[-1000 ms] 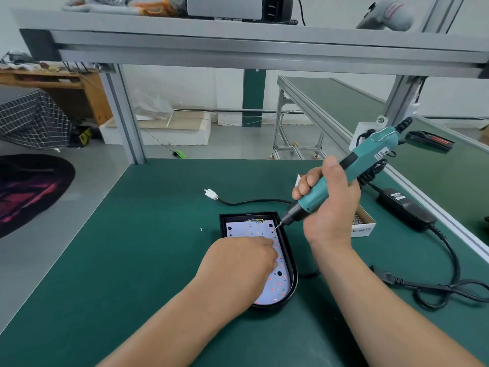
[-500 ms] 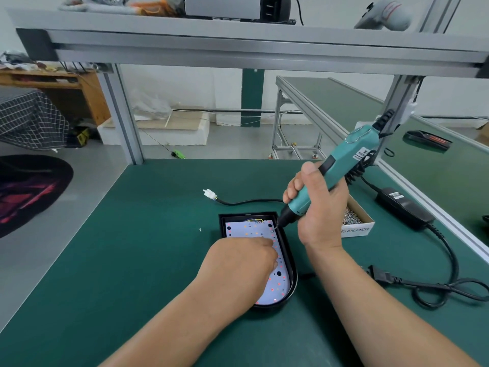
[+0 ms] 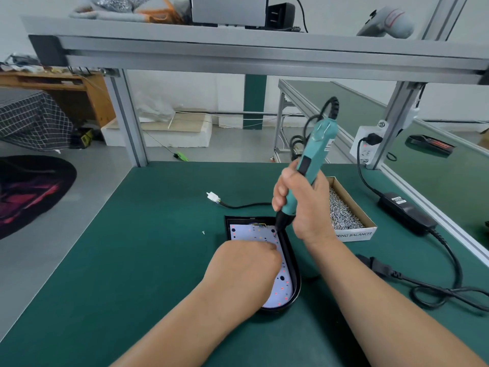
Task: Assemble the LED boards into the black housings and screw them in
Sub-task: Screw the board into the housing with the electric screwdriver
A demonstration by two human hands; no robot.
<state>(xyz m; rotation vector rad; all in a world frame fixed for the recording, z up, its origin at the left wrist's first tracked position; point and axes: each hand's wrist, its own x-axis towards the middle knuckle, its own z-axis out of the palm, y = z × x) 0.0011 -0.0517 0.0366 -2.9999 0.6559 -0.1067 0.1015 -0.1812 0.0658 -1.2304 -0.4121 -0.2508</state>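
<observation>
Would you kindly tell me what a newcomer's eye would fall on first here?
First, the teal electric screwdriver, gripped nearly upright by the right hand mid-bench, its bit at the far right corner of the white LED board. That board lies in a black D-shaped housing, with the left hand resting on it. Right of them stands an open cardboard box of silvery screws.

The left hand (image 3: 244,263) covers the middle of the LED board (image 3: 258,233) and the left wall of the black housing (image 3: 292,256); its fingertips are tucked under, so what they touch cannot be told. The right hand (image 3: 304,205) hides the lower grip of the screwdriver (image 3: 317,144), whose tip is too small to show any screw. That wrist cuts off the start of the box (image 3: 354,207) label. A speck (image 3: 203,232) on the table (image 3: 132,260) is too small to identify. Both forearms leave the near edge.
</observation>
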